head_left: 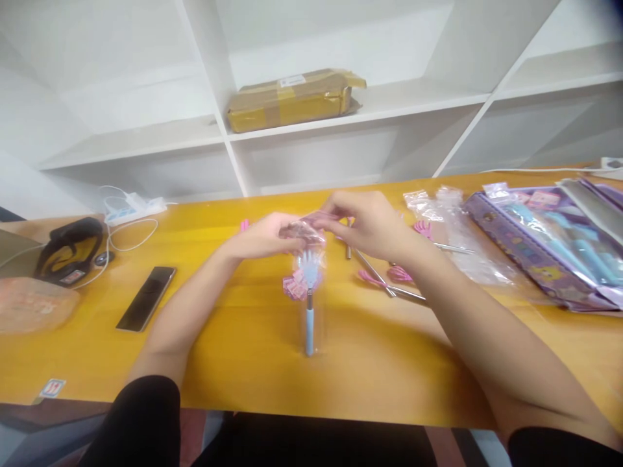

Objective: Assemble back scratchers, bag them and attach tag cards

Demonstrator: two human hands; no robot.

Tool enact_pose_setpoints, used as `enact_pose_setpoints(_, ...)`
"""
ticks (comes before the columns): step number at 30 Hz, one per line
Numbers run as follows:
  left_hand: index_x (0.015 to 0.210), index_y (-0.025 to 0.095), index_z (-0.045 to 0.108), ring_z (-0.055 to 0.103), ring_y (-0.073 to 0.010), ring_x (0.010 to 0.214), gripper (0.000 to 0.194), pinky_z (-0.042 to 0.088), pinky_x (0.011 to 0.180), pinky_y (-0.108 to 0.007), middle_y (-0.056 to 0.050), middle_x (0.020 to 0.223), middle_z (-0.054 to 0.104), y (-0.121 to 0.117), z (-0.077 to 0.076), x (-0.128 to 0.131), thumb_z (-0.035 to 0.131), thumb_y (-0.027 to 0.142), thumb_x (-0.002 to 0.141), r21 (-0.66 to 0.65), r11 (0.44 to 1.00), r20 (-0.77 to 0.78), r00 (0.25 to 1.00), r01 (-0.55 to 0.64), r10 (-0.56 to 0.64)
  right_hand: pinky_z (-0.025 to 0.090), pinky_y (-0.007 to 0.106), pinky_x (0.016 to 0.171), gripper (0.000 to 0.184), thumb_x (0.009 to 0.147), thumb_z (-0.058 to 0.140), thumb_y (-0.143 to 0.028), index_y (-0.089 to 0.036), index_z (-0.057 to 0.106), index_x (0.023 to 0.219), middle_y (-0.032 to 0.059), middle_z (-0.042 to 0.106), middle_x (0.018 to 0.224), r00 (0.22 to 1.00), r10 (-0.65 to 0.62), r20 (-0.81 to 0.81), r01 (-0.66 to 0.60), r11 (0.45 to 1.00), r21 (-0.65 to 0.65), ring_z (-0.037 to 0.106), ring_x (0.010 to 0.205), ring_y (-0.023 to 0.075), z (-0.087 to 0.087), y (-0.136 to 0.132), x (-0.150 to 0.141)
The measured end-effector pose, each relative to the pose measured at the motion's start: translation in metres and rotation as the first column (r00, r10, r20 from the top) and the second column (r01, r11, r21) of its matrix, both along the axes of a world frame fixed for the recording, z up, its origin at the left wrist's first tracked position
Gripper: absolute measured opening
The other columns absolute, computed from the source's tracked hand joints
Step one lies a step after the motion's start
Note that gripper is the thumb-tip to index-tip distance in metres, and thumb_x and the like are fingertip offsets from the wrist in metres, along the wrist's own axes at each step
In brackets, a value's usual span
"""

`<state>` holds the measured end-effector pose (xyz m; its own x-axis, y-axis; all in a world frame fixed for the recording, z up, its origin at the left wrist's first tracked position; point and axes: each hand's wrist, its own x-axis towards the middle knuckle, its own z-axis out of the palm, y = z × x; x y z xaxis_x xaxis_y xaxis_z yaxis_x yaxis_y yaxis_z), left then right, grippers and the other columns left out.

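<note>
A clear plastic bag [318,331] hangs in front of me over the table, with a light blue back scratcher [310,331] upright inside it, claw end up. My left hand [267,236] pinches the bag's top edge from the left. From the right, my right hand [365,220] grips the same edge, its fingers closed. Small pink printed cards [294,286] show beside the claw; whether they lie behind the bag or in it I cannot tell. Several pink back scratchers [372,279] with metal rods lie by my right forearm, which partly hides them.
Empty clear bags [479,263] lie at the right, beside a purple case [525,250] holding blue back scratchers. A phone [146,299], a black strap device [71,250] and a power strip [139,209] with white cables are at the left. A taped carton [292,100] rests on the shelf.
</note>
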<state>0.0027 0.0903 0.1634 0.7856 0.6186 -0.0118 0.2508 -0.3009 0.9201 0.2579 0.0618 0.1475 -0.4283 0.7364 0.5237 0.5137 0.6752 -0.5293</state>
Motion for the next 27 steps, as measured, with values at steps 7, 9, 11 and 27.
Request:
enact_pose_setpoints(7, 0.108, 0.013, 0.079, 0.075, -0.0128, 0.079, 0.028, 0.049, 0.059, -0.017, -0.011, 0.102, 0.085, -0.004, 0.008, 0.004, 0.07, 0.039, 0.103, 0.038, 0.997, -0.03, 0.997, -0.063, 0.064, 0.053, 0.03, 0.08, 0.039, 0.113, 0.052, -0.051, -0.019, 0.074, 0.105, 0.0055, 0.077, 0.099, 0.999, 0.029, -0.028, -0.036, 0.95, -0.309, 0.072, 0.092, 0.0193, 0.01, 0.0, 0.001)
enact_pose_setpoints(9, 0.114, 0.015, 0.077, 0.076, -0.013, 0.078, 0.029, 0.048, 0.056, -0.017, -0.01, 0.102, 0.084, -0.003, 0.007, 0.004, 0.073, 0.041, 0.103, 0.032, 0.993, -0.016, 0.994, -0.11, 0.11, 0.054, 0.033, 0.089, 0.04, 0.114, 0.052, -0.049, -0.019, 0.076, 0.103, 0.0063, 0.076, 0.102, 0.999, -0.003, -0.049, -0.003, 0.992, -0.124, 0.071, 0.098, 0.02, 0.009, 0.002, 0.002)
enact_pose_setpoints(11, 0.116, 0.016, 0.074, 0.076, -0.0133, 0.074, 0.036, 0.045, 0.052, -0.018, -0.01, 0.101, 0.084, -0.001, 0.003, 0.003, 0.077, 0.048, 0.1, 0.035, 0.982, -0.011, 0.983, -0.185, 0.185, 0.054, 0.036, 0.094, 0.032, 0.113, 0.057, -0.043, -0.021, 0.079, 0.103, 0.0069, 0.074, 0.106, 0.994, -0.039, -0.099, 0.054, 0.987, 0.151, 0.069, 0.101, 0.0202, 0.008, 0.002, 0.003)
enact_pose_setpoints(27, 0.085, 0.018, 0.07, 0.061, -0.0112, 0.051, 0.052, 0.038, 0.044, -0.022, -0.004, 0.07, 0.073, 0.005, -0.013, 0.006, 0.077, 0.069, 0.095, 0.036, 0.924, 0.102, 0.921, -0.381, 0.376, 0.045, 0.028, 0.073, 0.024, 0.108, 0.064, -0.022, -0.02, 0.066, 0.085, 0.0015, 0.071, 0.091, 0.947, 0.178, 0.269, -0.301, 0.785, 0.542, 0.063, 0.081, 0.0126, 0.006, -0.003, 0.001)
